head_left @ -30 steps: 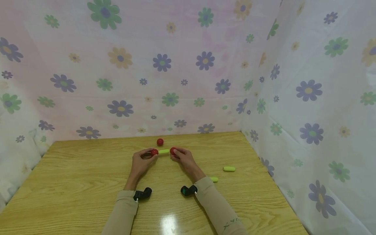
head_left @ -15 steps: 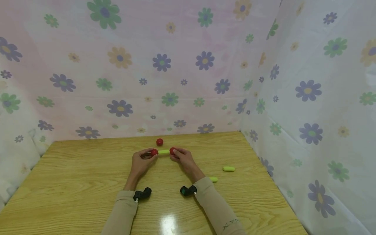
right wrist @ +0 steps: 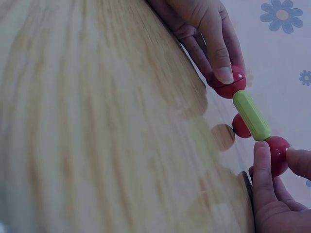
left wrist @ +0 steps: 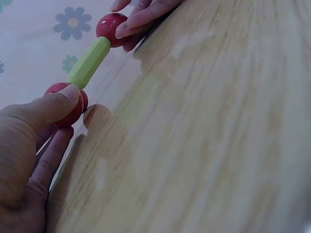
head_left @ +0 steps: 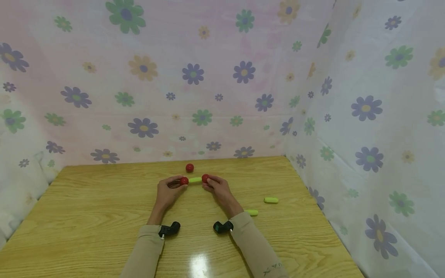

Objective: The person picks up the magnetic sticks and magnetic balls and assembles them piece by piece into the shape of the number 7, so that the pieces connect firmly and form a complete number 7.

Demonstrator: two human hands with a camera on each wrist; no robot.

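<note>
Red at both ends, pinching one ball (left wrist: pixel 77 108) in left hand (head_left: pixel 167 194) and another ball (left wrist: pixel 108 29) in right hand (head_left: pixel 221 191), seemingly pressing both onto the green stick (left wrist: pixel 89 63) between, near the far edge of the bench (head_left: pixel 114 200).

A person in long beige sleeves: the left sleeve (head_left: pixel 143 253) plain, the right sleeve (head_left: pixel 256 245) marked with dark lettering (head_left: pixel 272 268). Bent black wrist devices, left (head_left: pixel 169 229) and right (head_left: pixel 223 227), the right one showing a green patch (head_left: pixel 217 227).
</note>
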